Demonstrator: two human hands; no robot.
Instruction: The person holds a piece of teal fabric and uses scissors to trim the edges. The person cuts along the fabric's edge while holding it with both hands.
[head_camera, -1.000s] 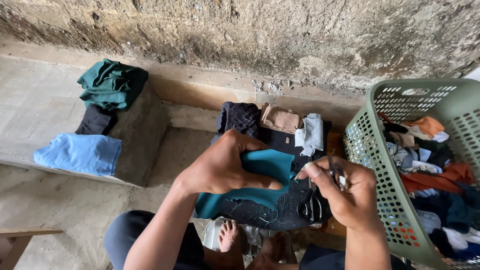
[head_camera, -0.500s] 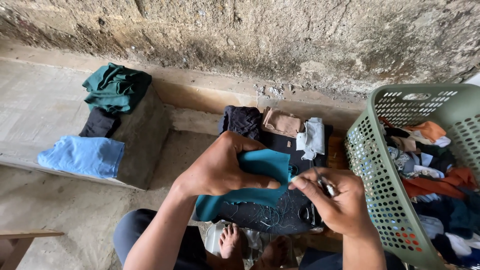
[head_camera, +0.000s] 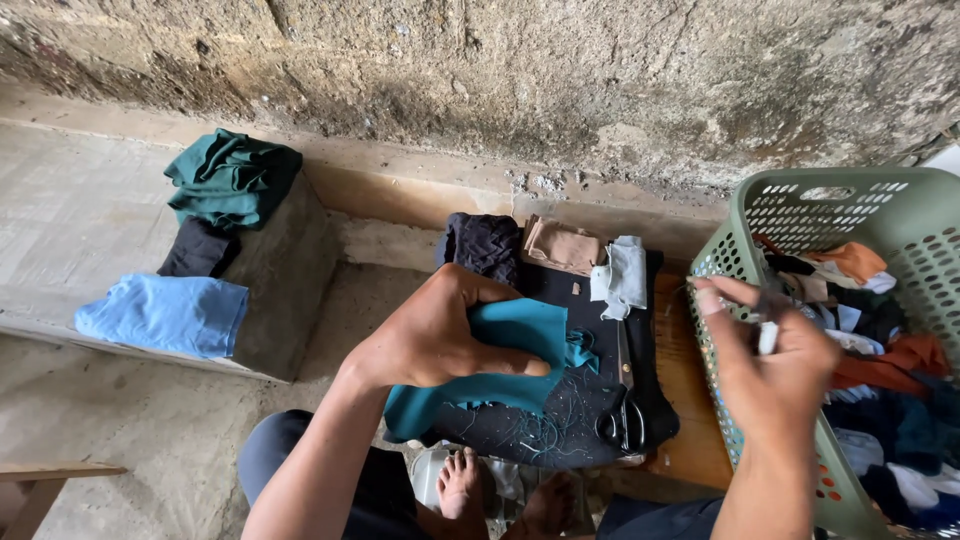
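Observation:
My left hand (head_camera: 440, 335) presses and grips a teal cloth (head_camera: 520, 345) that lies on a dark cloth (head_camera: 560, 430) spread over a low wooden stand. Loose teal threads litter the dark cloth. Black-handled scissors (head_camera: 624, 415) lie on it just right of the teal piece, with no hand on them. My right hand (head_camera: 775, 375) is raised in front of the green laundry basket (head_camera: 880, 205), apart from the cloth. It pinches a small white object (head_camera: 768, 338) between its fingers; what the object is I cannot tell.
The basket holds several mixed clothes (head_camera: 870, 330). Folded dark (head_camera: 482, 245), tan (head_camera: 562, 245) and pale grey (head_camera: 622, 272) pieces lie at the stand's far end. A concrete ledge on the left bears a green cloth (head_camera: 232, 178), a black cloth (head_camera: 198, 250) and a blue cloth (head_camera: 165, 314). My bare feet (head_camera: 465, 480) are below.
My right hand has lifted off the teal cloth and moved right, in front of the basket. The scissors now lie uncovered on the dark cloth. My left hand stays put.

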